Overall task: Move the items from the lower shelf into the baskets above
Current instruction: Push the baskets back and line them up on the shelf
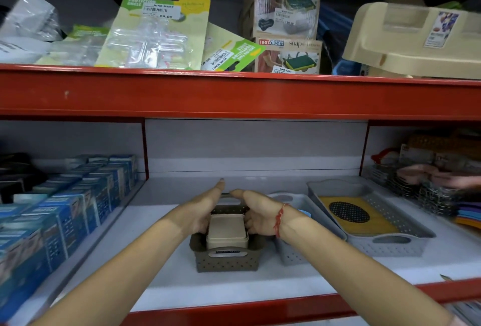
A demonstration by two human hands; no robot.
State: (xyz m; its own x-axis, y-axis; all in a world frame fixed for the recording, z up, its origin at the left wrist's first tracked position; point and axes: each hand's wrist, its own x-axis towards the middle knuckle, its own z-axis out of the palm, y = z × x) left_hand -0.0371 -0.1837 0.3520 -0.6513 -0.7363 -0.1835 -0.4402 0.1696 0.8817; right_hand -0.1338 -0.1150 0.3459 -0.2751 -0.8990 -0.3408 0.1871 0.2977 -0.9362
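Brown perforated basket point(227, 255) sits on the white shelf point(161, 268) in my head view, a beige square container point(227, 232) already inside it; my left hand point(200, 211) and right hand point(256, 215) flank that container, fingers cupped loosely against its sides, whether truly gripping I cannot tell; a careless push could, I judge, slide the light basket into the grey basket point(289, 250) just beside it; both forearms reach forward, wrists level, palms facing each other.

Even bright light; edges blurred and warped.
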